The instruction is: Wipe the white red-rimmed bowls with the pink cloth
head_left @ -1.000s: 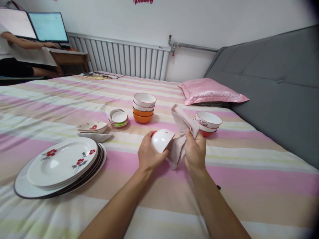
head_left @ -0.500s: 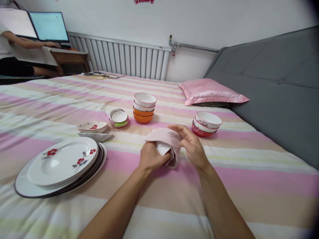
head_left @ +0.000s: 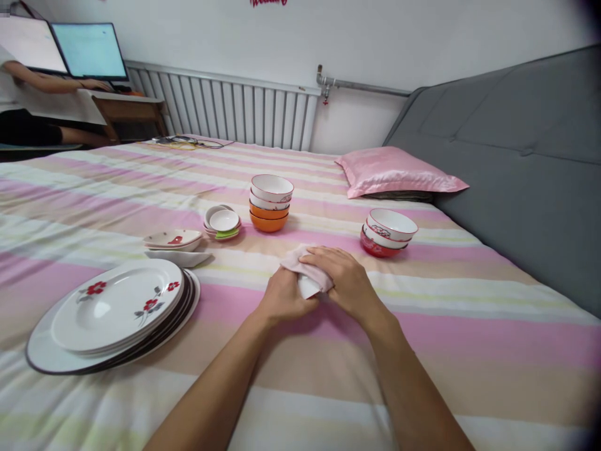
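Just above the bedspread, my left hand is closed on a white bowl with a bit of red at its lower edge; most of it is hidden. A pale pink cloth drapes over the bowl's top and far side. My right hand wraps over the cloth from the right, fingers bent and pressing it against the bowl. Beyond my hands stands a stack of white and orange bowls. To the right is another stack of white and red bowls.
Flower-patterned plates are piled at the left, with oblong dishes and small saucers behind. A pink pillow lies by the grey headboard. Cables rest at the far edge. A person sits at a desk.
My right hand has come down from its raised, spread position onto the cloth and closed over it. The cloth now lies tighter around the bowl, its hanging end gathered in.
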Motion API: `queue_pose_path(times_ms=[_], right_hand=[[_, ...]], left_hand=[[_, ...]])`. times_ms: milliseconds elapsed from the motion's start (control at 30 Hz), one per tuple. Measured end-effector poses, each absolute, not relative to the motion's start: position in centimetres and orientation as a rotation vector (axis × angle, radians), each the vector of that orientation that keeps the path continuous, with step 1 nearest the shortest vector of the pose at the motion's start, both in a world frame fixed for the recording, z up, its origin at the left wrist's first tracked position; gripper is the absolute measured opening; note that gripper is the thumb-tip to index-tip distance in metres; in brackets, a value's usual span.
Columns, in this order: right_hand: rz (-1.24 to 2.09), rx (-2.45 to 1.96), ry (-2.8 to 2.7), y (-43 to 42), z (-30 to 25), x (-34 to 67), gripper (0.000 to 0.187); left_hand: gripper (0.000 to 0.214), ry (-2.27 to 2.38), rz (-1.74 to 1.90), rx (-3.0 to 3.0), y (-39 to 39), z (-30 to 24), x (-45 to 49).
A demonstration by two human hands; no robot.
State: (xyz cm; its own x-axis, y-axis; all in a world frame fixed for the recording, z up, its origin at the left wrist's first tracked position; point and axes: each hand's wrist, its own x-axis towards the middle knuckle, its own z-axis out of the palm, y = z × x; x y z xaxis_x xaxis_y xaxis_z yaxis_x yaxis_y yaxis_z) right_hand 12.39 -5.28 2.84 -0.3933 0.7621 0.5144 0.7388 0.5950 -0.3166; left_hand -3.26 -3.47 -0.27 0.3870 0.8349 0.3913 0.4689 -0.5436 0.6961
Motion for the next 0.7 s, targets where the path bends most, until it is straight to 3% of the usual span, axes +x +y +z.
queue_pose_path(times_ms=[233,700], right_hand=[[0.068,-1.174,-2.068,-4.4,1.7,12.6,0.048],[0.607,-1.115,-1.726,-2.6,-0.2,14.8,0.045]], left_hand=[[0.056,1.125,1.069,2.063,-3.2,-0.6,-2.9],[0.07,1.232,0.929,2.086,-3.2,-0.4,-3.6]])
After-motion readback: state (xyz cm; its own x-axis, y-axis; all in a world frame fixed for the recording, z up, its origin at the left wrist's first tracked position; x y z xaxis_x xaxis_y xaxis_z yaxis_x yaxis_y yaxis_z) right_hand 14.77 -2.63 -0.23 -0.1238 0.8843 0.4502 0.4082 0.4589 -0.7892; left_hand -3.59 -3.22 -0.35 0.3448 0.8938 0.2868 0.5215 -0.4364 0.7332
